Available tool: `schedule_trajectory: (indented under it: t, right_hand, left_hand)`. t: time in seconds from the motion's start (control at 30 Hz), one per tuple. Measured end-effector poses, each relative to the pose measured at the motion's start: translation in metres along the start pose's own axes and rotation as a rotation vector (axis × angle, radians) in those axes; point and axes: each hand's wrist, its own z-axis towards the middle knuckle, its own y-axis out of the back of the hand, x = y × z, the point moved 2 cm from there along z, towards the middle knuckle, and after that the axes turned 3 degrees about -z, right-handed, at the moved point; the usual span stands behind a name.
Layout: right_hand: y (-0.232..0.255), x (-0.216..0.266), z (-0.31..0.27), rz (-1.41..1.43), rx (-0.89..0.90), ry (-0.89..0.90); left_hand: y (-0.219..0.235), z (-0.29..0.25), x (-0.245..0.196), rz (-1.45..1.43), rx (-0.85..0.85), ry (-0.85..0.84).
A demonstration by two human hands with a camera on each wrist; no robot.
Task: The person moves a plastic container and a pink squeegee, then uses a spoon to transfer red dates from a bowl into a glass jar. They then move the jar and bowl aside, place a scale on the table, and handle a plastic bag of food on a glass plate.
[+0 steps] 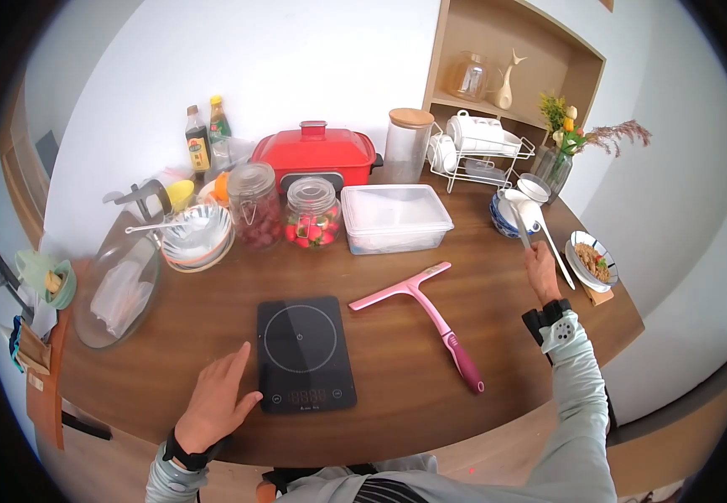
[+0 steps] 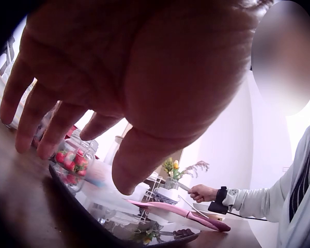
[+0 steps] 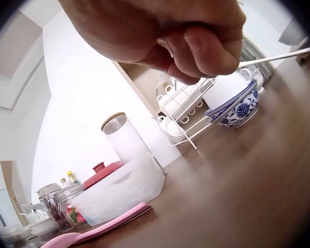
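Observation:
In the head view my left hand [image 1: 219,396] is spread with its palm down, fingers fairly straight, holding nothing. Its thumb lies right at the left edge of a flat black panel [image 1: 305,352] with a printed ring and a digit display. My right hand [image 1: 541,272] grips the slim, pale grey handle [image 1: 522,228] of a long utensil that reaches up to the blue-and-white bowl [image 1: 501,220]. Beside it a white ladle [image 1: 555,243] slants down toward the table. Curled fingers [image 3: 212,51] of the right hand fill the top of the right wrist view, hiding the handle there.
A pink squeegee [image 1: 431,310] lies mid-table. Behind stand a lidded plastic box [image 1: 397,220], a strawberry jar [image 1: 312,220], a second jar [image 1: 256,210] and a red cooker [image 1: 317,155]. A cup rack [image 1: 472,163] and food bowl [image 1: 591,261] are rightward, a glass lid [image 1: 95,323] leftward.

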Motion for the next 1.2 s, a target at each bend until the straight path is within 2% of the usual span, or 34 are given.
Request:
schedule_trajectory:
  t: [0.03, 0.1, 0.27, 0.57, 0.67, 0.7, 0.77, 0.8, 0.87, 0.9, 1.03, 1.13, 1.2]
  right_hand:
    - [-0.002, -0.005, 0.009, -0.074, -0.009, -0.014]
    - [-0.002, 0.001, 0.018, -0.051, -0.078, -0.008]
    - [0.005, 0.003, 0.012, -0.094, -0.207, 0.011]
    - [-0.003, 0.025, 0.001, -0.076, -0.174, 0.013]
    - [-0.005, 0.024, 0.003, -0.01, -0.258, 0.104]
    - [0.001, 0.021, 0.005, -0.012, -0.258, 0.073]
    - [0.02, 0.015, 0.013, -0.029, -0.275, -0.032]
    - [0.027, -0.001, 0.02, -0.119, -0.378, -0.042]
    - [0.042, -0.039, 0.033, -0.145, -0.413, -0.182]
    - [0.049, -0.053, 0.036, -0.097, -0.385, -0.261]
    - [0.048, -0.056, 0.032, -0.158, -0.329, -0.167]
    - [0.029, -0.041, 0.032, -0.023, -0.167, -0.175]
    - [0.021, -0.011, 0.032, -0.038, -0.125, -0.169]
  left_hand:
    - [0.0, -0.001, 0.001, -0.006, -0.003, 0.003]
    - [0.0, -0.002, 0.002, -0.017, -0.005, 0.004]
    - [0.002, -0.004, 0.003, -0.036, 0.041, 0.083]
    - [0.003, -0.005, 0.002, -0.086, 0.05, 0.077]
    - [0.004, -0.01, 0.003, -0.084, 0.032, 0.064]
    - [0.004, -0.011, 0.004, -0.08, 0.022, 0.041]
    - [0.004, -0.015, 0.007, -0.126, 0.054, 0.102]
    - [0.004, -0.016, 0.009, -0.148, 0.073, 0.136]
    - [0.002, -0.018, 0.01, -0.158, 0.081, 0.146]
    - [0.002, -0.018, 0.01, -0.164, 0.078, 0.159]
    - [0.001, -0.017, 0.01, -0.168, 0.06, 0.154]
    - [-0.001, -0.015, 0.011, -0.146, 0.045, 0.119]
    - [0.0, -0.014, 0.009, -0.154, 0.038, 0.127]
